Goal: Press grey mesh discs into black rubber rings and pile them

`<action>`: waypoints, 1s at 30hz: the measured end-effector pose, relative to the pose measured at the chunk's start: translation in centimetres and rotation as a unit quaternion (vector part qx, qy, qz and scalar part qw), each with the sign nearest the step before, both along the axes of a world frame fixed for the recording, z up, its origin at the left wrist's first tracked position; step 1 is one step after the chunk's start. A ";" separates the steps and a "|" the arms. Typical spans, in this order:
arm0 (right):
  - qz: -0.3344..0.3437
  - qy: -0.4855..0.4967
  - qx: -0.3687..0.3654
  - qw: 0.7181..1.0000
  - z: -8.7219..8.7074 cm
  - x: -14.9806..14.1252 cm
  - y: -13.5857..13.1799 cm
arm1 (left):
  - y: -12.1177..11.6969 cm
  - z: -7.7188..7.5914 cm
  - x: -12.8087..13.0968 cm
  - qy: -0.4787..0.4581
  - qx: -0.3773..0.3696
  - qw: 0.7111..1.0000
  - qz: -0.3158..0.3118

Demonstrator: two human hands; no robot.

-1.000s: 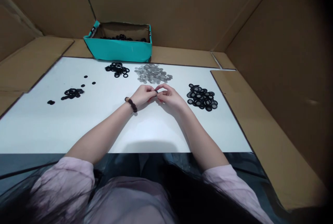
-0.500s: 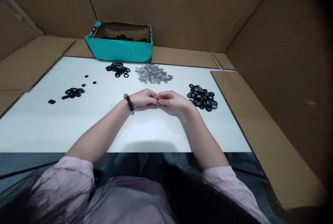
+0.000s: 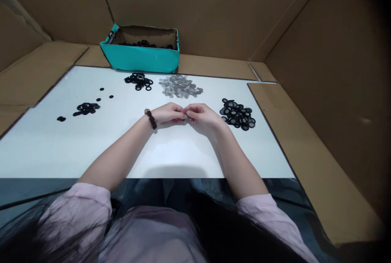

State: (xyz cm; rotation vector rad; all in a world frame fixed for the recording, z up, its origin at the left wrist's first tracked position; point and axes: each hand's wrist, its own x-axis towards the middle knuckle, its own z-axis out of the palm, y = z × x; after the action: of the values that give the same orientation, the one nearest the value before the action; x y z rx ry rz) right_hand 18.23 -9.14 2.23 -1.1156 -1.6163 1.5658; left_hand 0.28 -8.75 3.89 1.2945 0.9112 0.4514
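Observation:
My left hand (image 3: 167, 114) and my right hand (image 3: 203, 115) meet fingertip to fingertip over the middle of the white table (image 3: 61, 145). Both are closed in a pinch on a small ring with a grey disc (image 3: 185, 117) held between them. A dark bead bracelet (image 3: 150, 119) sits on my left wrist. A pile of black rings with grey mesh inside (image 3: 238, 115) lies just right of my right hand. A heap of grey round mesh discs (image 3: 179, 86) lies beyond my hands.
A teal box (image 3: 141, 56) holding black rings stands at the back. Loose black rings (image 3: 138, 81) lie in front of it. Another small pile of black pieces (image 3: 85, 108) and scattered dots lie at the left. Cardboard walls surround the table.
My hands dropped closer to the table and drew slightly toward me, still pinched together on the small piece. The piles have not moved.

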 end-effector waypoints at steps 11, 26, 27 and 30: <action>-0.070 -0.053 0.047 0.995 2.0 2.0 0.1 | 5.3 -2.5 -8.4 0.429 0.329 0.730 0.418; -0.373 -0.464 0.134 0.793 0.7 7.1 0.4 | 5.7 -2.7 -8.6 0.480 0.318 0.726 0.377; -0.375 -0.449 0.159 0.795 0.7 6.5 0.4 | 5.6 -2.7 -8.6 0.476 0.314 0.724 0.388; -0.358 -0.378 0.234 0.821 0.5 4.5 0.3 | 5.5 -2.7 -8.7 0.459 0.314 0.725 0.407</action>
State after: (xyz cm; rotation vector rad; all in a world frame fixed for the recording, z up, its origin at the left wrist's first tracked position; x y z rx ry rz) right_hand 22.71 -8.86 2.68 -1.8730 -1.5852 0.1910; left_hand -8.44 -3.28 1.14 1.7073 2.3762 0.8716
